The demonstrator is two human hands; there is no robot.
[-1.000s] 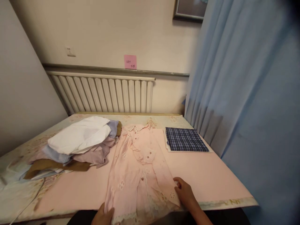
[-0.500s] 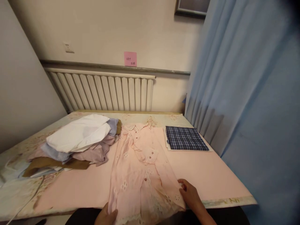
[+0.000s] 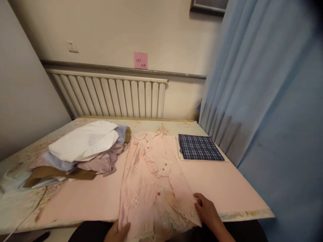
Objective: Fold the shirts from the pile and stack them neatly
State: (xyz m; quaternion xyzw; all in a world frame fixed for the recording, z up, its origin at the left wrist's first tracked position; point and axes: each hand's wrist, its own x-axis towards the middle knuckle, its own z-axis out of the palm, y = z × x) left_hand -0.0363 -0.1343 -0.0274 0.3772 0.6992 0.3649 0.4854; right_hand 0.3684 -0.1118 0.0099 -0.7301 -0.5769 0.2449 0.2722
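A pale pink blouse [image 3: 141, 181] with eyelet flowers, small buttons and a lacy hem lies spread on the table, collar at the far end. Its near end hangs over the front edge. My left hand [image 3: 118, 232] is closed on the lower left side of the blouse, thumb on top. At the lower right side, by an eyelet flower, my right hand [image 3: 205, 209] pinches the blouse's edge between thumb and fingers. The sleeves lie folded in over the front, partly creased.
A heap of clothes with a white garment [image 3: 84, 141] on top sits at the left. Folded dark plaid cloth [image 3: 200, 148] lies at the right on white cloth. A blue curtain [image 3: 237, 111] hangs along the right side; a radiator [image 3: 108, 94] stands behind the table [image 3: 83, 201].
Both hands keep their grip on the blouse, its near end shifting very slightly to the right. The view has tilted a little.
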